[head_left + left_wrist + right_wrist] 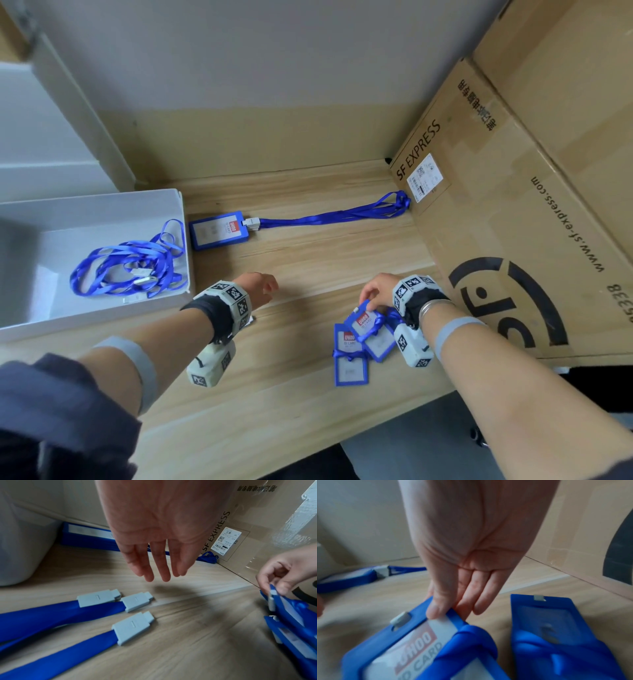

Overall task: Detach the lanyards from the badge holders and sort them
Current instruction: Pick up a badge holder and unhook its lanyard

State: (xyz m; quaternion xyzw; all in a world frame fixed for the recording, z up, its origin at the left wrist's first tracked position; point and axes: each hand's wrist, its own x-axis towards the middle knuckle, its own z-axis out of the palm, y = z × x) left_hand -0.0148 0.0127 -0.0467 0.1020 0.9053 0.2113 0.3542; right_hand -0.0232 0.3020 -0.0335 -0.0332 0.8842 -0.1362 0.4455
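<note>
My right hand [368, 301] pinches the top edge of a blue badge holder [412, 642], thumb on its front and fingers behind, lifting it off a small pile of badge holders [352, 363] at the front right. Beside it lies another holder [556, 628]. Over the table's middle my left hand [270, 287] hovers with straight fingers [157, 568] and holds nothing. Three loose lanyard ends with grey clips [132, 626] lie on the table under it. Further back, one badge holder [219, 229] still has its blue lanyard [325, 216] clipped on.
A white tray [102, 209] at the left holds several tangled blue lanyards [130, 263]. A large cardboard box [513, 205] walls off the right side. A wall closes the back of the wooden table [308, 260].
</note>
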